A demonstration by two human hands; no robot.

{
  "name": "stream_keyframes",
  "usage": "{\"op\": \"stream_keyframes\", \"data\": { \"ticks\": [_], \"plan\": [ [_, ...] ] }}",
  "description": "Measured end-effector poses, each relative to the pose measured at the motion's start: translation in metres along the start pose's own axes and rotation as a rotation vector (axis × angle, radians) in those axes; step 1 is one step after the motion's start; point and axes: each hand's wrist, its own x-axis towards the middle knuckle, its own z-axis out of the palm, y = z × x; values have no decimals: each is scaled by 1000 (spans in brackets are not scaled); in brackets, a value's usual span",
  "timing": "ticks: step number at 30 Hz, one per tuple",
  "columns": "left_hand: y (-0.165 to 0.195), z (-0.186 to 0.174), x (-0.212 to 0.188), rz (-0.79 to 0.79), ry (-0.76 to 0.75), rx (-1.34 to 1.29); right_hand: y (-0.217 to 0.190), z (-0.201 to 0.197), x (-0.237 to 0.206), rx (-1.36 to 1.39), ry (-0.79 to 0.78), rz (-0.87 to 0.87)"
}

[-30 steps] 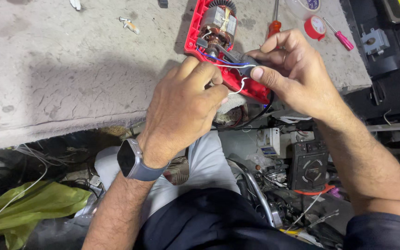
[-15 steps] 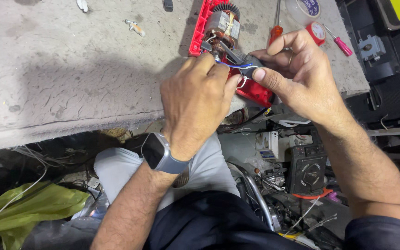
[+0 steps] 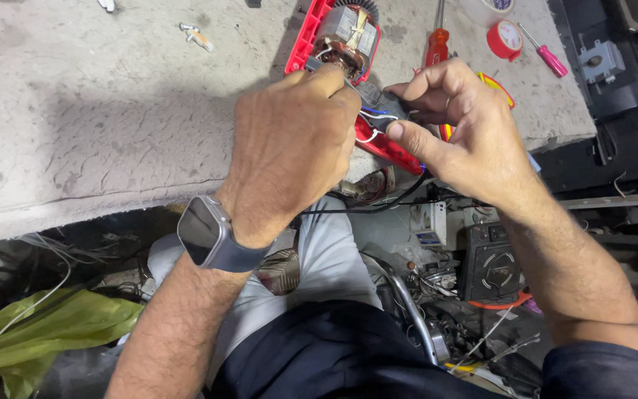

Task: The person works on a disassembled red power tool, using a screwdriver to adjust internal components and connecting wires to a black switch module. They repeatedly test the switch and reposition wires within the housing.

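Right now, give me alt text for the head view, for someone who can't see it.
Both hands work on an opened red power tool on a concrete bench: the left hand and right hand pinch a small grey wired part. A screwdriver and red tape roll lie behind.

The table (image 3: 97,125) was bare and wide on the left, so a hand could pass there. On the right, a red screwdriver (image 3: 437,46), a red tape roll (image 3: 506,38) and a pink screwdriver (image 3: 548,58) lay in the way.
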Motion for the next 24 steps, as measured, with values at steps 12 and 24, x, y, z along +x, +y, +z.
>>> {"op": "stream_keyframes", "data": {
  "ticks": [12,24],
  "plan": [
    [-9,-1,-17,-88,61,-184,-23,17,-11,-430,62,-15],
    [-11,-7,-17,-99,78,-219,-28,28,-11,-434,128,106]
  ]
}}
